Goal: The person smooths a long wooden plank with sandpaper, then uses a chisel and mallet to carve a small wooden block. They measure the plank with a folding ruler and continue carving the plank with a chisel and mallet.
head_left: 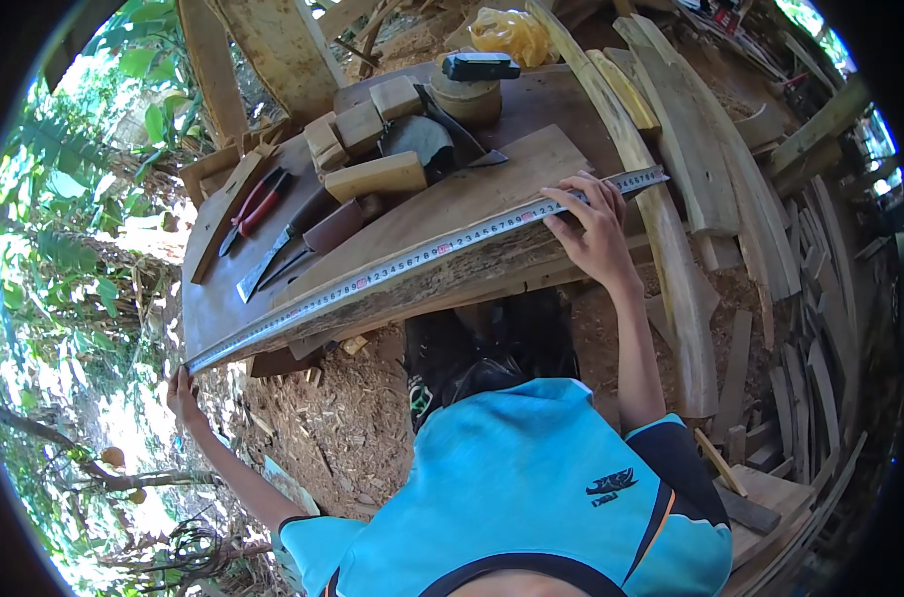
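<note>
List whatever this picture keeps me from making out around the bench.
In the head view:
Part of the tape measure: covered by the right hand.
Exact grip of the left hand: too small to tell.
Markings at the tape measure's left end: too small.
Inside of the yellow plastic bag: hidden by its plastic.

planks (683,149), pliers (263,204) and wood chips (344,438) show a woodworking workshop.

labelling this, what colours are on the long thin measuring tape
Whitish measuring tape, with black markings and red blocks; head view shows it best.
</note>
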